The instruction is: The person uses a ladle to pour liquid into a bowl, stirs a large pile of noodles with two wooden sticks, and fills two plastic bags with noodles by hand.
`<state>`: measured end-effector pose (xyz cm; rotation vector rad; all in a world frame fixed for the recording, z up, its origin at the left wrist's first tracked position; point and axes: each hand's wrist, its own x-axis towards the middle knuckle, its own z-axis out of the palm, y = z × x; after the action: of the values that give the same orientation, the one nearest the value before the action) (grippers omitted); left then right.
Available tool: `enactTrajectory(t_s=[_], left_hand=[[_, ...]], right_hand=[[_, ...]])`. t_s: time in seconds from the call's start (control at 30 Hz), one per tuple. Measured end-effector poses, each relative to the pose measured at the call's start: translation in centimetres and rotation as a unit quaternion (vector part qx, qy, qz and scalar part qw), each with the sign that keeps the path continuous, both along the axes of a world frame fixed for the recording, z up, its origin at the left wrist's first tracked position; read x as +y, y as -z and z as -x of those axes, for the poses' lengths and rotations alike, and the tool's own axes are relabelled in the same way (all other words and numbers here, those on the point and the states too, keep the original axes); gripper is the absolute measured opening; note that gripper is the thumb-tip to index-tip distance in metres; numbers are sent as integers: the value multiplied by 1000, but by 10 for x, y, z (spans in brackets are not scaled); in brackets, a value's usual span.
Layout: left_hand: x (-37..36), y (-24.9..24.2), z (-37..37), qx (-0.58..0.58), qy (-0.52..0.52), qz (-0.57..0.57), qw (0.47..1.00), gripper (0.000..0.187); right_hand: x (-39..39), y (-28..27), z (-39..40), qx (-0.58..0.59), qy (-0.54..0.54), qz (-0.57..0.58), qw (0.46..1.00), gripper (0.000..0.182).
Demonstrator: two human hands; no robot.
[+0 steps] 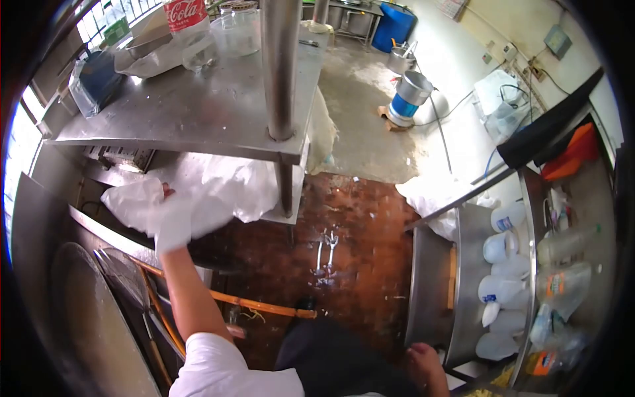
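My left arm stretches forward to the lower shelf of a steel table (192,122). White plastic bags (238,185) lie bunched on that shelf. A white plastic bag (132,202) covers most of my left hand (168,191); only some fingertips show, and the hand appears closed on the plastic. My right hand (424,362) hangs low on the right, beside a metal shelf unit (430,284). Its fingers are loosely bent, with nothing visible in them. Several white plastic jugs (499,288) stand on the shelves near it.
On the left are a large round pan (99,324), a wire strainer (126,271) and an orange-brown pole (264,306). A Coca-Cola bottle (187,30) and a clear jar (237,33) stand on the table, behind a steel post (280,73). The red-brown floor (357,231) looks wet. Further off are a pot (415,87) and blue barrel (394,28).
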<state>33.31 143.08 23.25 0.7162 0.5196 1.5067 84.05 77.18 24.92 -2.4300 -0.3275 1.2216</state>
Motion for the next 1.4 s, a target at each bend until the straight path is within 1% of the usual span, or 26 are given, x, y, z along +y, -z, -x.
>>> enactTrajectory(t_s=[0.03, 0.07, 0.1, 0.2, 0.27, 0.3, 0.37, 0.43, 0.47, 0.5, 0.57, 0.6, 0.67, 0.73, 0.77, 0.8, 0.87, 0.97, 1.03, 1.1, 1.17, 1.2, 1.23, 1.27, 1.3, 1.4], left_hand=[[-54, -63, -41, 32, -129, 99, 986, 37], [-90, -107, -54, -113, 168, 54, 978, 38], [-116, -132, -68, -249, 449, 7, 858, 40], [-183, -147, -154, -253, 549, 83, 792, 43], [-237, -155, -220, -244, 645, 147, 709, 47], [-266, -156, -246, -234, 689, 179, 663, 48], [-329, -141, -287, -248, 708, 227, 621, 54], [-393, -151, -322, -205, 710, 259, 622, 54], [-424, -159, -334, -178, 701, 270, 636, 54], [-454, -167, -345, -147, 689, 278, 652, 55], [-505, -181, -359, -83, 659, 289, 690, 55], [-525, -183, -361, -55, 648, 291, 701, 56], [-561, -172, -357, -20, 641, 304, 705, 56], [-590, -129, -328, 7, 709, 124, 694, 61], [-608, -119, -320, 7, 711, 126, 692, 61], [-629, -111, -314, 17, 714, 195, 673, 61], [-643, -104, -306, 30, 710, 268, 651, 62], [-644, -96, -290, 44, 727, 216, 650, 75], [-622, -68, -275, -2, 771, 145, 620, 89], [-605, -79, -266, 55, 762, 152, 627, 93], [-593, -96, -263, -38, 803, 194, 562, 84], [-594, -111, -260, -40, 778, 248, 575, 72], [-590, -112, -259, -35, 775, 250, 579, 72], [-587, -112, -259, 161, 789, 131, 578, 54], [-586, -112, -259, 348, 763, 6, 544, 39], [-585, -112, -254, 392, 746, -23, 538, 23]], right_hand=[[-7, 7, -4, -37, -61, -50, 996, 46], [10, -13, 4, -66, -112, -74, 989, 46], [44, -46, 14, -95, -160, -95, 978, 45], [93, -113, 55, -79, -135, -224, 962, 50], [109, -168, 77, -107, -191, -304, 927, 59], [105, -183, 82, -169, -244, -341, 892, 73], [87, -194, 92, -290, -281, -411, 817, 82], [50, -182, 91, -296, -268, -429, 810, 87], [27, -177, 91, -278, -234, -434, 824, 66], [0, -171, 95, -285, -215, -433, 828, 66], [-45, -159, 98, -109, 14, -443, 890, 35], [-60, -149, 102, -159, 85, -508, 842, 22], [-94, -139, 100, -170, 134, -513, 830, 24], [-117, -134, 101, -169, 158, -500, 835, 24], [-123, -130, 100, -124, 187, -537, 813, 25], [-127, -128, 99, -80, 214, -573, 787, 26], [-138, -125, 98, -78, 226, -558, 795, 27], [-153, -113, 103, -66, 231, -529, 814, 28], [-156, -114, 105, -70, 247, -555, 791, 26], [-158, -118, 106, -55, 266, -555, 787, 27], [-161, -115, 102, -48, 274, -546, 790, 27], [-161, -114, 101, -45, 276, -547, 789, 28], [-160, -116, 101, -47, 276, -548, 788, 29], [-158, -115, 100, -49, 271, -559, 782, 29], [-156, -114, 100, -54, 267, -568, 777, 30], [-152, -105, 98, -27, 269, -590, 761, 31]])
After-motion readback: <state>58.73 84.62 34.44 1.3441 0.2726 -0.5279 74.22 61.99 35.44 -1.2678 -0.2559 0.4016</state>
